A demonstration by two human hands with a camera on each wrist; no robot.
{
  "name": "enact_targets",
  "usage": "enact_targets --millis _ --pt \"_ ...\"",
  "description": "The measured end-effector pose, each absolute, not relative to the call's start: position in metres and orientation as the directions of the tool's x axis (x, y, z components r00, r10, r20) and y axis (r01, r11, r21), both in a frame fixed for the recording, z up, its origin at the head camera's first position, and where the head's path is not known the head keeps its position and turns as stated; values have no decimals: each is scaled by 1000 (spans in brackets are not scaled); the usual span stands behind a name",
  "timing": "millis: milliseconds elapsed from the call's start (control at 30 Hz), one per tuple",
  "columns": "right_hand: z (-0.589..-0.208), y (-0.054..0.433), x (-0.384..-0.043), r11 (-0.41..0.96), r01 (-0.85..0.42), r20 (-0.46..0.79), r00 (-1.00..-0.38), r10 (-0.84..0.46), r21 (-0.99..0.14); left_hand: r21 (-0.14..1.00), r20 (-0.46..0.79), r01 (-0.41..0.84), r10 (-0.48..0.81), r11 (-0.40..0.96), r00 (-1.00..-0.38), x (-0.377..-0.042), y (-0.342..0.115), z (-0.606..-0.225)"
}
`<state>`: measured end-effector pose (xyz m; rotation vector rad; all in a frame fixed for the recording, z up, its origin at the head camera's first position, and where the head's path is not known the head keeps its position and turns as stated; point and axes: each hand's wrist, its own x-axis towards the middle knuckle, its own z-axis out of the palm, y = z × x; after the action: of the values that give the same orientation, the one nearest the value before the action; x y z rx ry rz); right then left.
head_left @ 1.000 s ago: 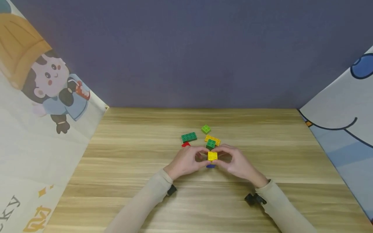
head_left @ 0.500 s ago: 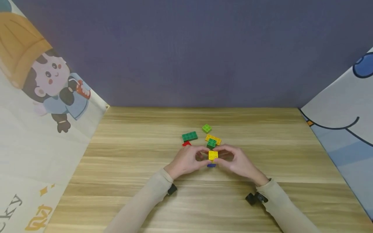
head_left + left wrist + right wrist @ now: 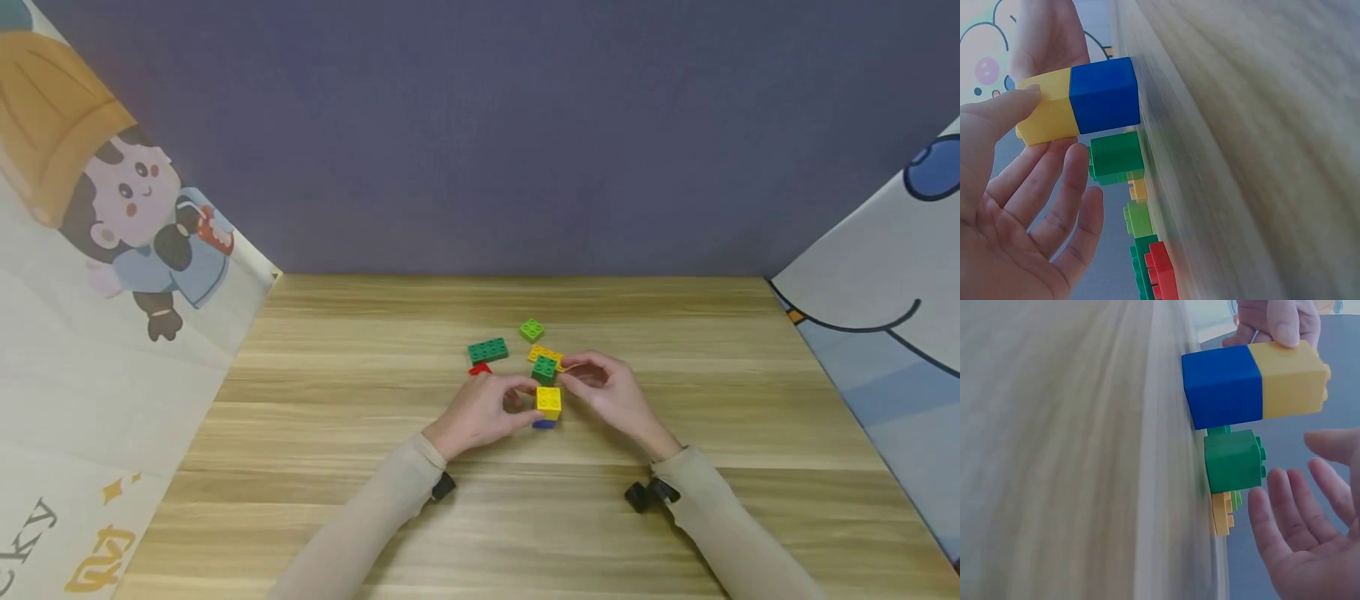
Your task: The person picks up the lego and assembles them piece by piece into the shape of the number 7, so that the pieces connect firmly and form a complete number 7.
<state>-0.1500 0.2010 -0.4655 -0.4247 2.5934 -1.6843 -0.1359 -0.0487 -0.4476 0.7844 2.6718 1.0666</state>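
A yellow building block (image 3: 548, 402) sits on top of a blue block (image 3: 1105, 95), forming a two-block stack that stands on the table. My left hand (image 3: 483, 412) pinches the yellow block from the side, thumb on its near face and fingers on its far side. Just behind the stack stands a small dark green block (image 3: 1233, 460). To the right of it, my right hand (image 3: 617, 404) holds nothing; its fingers are spread near the green block in the right wrist view. Contact with the flat yellow block (image 3: 540, 354) behind cannot be told.
A light green block (image 3: 532, 330) lies farther back. A long dark green block (image 3: 488, 350) is to the left, with a red block (image 3: 481, 368) in front of it, partly hidden by my left hand. The wooden table (image 3: 337, 375) ends at a dark back wall (image 3: 510, 142).
My right hand has let go of the yellow block and moved right and away, towards the small green block. My left hand and the stack have stayed in place.
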Motion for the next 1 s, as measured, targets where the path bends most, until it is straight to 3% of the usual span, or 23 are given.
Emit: enact_targets --millis 1000 --pt "-470 185 -164 487 -225 102 -959 -266 -844 697 30 396 528 598 -849 -135 -49 -445"
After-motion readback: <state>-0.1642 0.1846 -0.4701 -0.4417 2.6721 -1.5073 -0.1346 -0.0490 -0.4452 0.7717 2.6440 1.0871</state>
